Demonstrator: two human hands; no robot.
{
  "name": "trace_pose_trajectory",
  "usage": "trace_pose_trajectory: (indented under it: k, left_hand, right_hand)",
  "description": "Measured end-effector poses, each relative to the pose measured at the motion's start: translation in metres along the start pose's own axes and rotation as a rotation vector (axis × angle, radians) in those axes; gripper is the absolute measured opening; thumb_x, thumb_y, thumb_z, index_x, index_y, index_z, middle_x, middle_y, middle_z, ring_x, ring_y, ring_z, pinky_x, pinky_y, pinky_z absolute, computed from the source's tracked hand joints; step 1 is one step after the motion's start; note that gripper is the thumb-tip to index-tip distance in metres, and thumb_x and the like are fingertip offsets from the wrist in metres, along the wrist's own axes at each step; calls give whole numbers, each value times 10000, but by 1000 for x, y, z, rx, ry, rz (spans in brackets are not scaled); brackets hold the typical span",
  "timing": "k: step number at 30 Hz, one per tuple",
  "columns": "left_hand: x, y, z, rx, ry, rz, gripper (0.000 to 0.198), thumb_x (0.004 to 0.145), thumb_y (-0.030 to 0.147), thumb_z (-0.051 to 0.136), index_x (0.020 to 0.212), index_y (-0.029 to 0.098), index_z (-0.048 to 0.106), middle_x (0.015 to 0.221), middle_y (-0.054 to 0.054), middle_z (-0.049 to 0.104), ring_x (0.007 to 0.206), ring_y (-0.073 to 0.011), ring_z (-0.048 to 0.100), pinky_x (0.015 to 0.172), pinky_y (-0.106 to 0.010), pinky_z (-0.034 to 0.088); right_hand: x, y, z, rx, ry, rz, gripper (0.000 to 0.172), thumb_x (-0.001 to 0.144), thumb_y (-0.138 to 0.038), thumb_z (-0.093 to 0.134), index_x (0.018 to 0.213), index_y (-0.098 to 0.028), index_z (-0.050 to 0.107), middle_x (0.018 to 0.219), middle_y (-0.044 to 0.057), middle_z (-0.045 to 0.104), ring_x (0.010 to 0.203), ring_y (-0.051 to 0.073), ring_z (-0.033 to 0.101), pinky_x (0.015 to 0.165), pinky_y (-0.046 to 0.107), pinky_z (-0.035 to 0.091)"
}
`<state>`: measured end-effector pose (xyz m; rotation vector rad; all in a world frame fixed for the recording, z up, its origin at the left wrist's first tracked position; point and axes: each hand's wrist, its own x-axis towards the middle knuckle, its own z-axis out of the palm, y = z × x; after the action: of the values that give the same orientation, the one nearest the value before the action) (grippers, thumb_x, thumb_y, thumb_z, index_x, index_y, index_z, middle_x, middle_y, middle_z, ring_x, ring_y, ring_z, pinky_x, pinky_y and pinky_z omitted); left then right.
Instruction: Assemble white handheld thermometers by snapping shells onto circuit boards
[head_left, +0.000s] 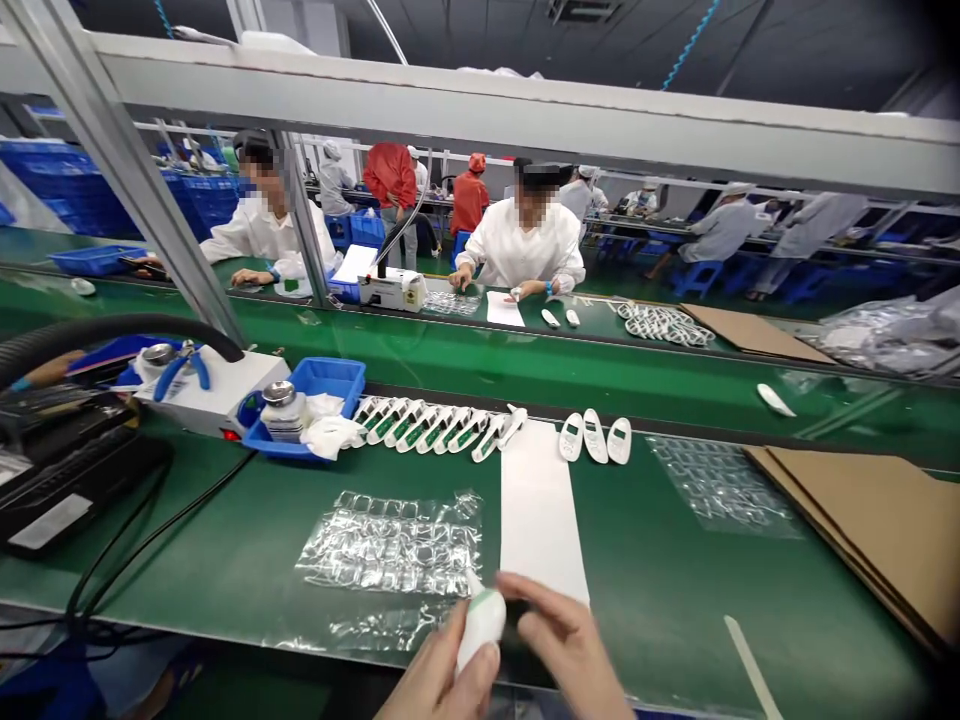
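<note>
My left hand (442, 672) is closed around a white ear thermometer (481, 628) with a narrow pointed tip and a pale green band, held above the bench's front edge. Just to its right is my right hand (566, 645), fingers apart, the forefinger reaching toward the thermometer's tip; I see nothing in it. Behind the thermometer lies a clear plastic sheet (397, 545) of small square pieces. A white paper strip (538, 520) runs away from me beside it. At its far end stand a row of white housings (427, 428) showing green boards and three white housings (595, 438) with display windows.
A blue bin (328, 380) holds a metal-topped bottle (283, 410) and white tissue. Left of it are a white box (225, 390) with pliers and black cables. Cardboard sheets (862, 520) and another clear sheet (720, 480) lie right. Co-workers sit across the line.
</note>
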<state>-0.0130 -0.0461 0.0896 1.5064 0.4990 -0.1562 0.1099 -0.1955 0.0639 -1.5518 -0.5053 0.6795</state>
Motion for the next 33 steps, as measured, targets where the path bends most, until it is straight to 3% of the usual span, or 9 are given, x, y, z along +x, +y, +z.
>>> trace_pose_trajectory:
  k: [3, 7, 12, 20, 27, 33]
  left_hand:
    - [25, 19, 4, -105, -96, 67, 560, 869, 627, 412, 1140, 152, 532, 839, -49, 602, 601, -105, 528, 634, -245, 487]
    - [61, 22, 18, -149, -31, 167, 463, 874, 569, 471, 1044, 149, 564, 986, -95, 639, 901, -186, 620, 841, -293, 489]
    - [83, 13, 32, 4, 28, 156, 488, 844, 601, 489, 995, 152, 610, 979, -102, 669, 942, -228, 608, 856, -314, 470]
    - [82, 17, 35, 10, 60, 131, 539, 806, 654, 491, 974, 157, 614, 955, -99, 674, 909, -225, 600, 858, -303, 455]
    - [84, 17, 36, 3, 68, 130, 539, 837, 651, 443, 926, 144, 603, 904, -84, 673, 840, -203, 596, 777, -284, 436]
    - [83, 17, 34, -15, 76, 132, 515, 856, 627, 433, 910, 142, 600, 921, -92, 679, 874, -212, 603, 784, -284, 427]
  right_hand:
    - [19, 7, -53, -317, 167, -116, 293, 863, -470, 578, 902, -212, 711, 965, 71, 623, 939, 204, 573, 840, 286, 444]
    - [32, 18, -86, -574, 125, -169, 266, 901, -419, 525, 858, -217, 693, 873, 58, 575, 866, 195, 536, 782, 301, 419]
    - [31, 18, -81, -760, 74, -170, 179, 914, -313, 507, 868, -227, 657, 888, 45, 563, 894, 199, 498, 841, 341, 373]
    - [32, 13, -69, -873, 109, -72, 185, 908, -199, 425, 748, -176, 514, 842, 34, 534, 850, 185, 460, 785, 326, 345]
    - [25, 11, -76, -810, 51, -162, 202, 939, -291, 464, 892, -222, 647, 912, 42, 568, 891, 185, 500, 812, 332, 357]
    - [29, 12, -78, -806, 64, -129, 166, 898, -298, 526, 838, -201, 647, 883, 41, 551, 897, 189, 489, 839, 348, 358]
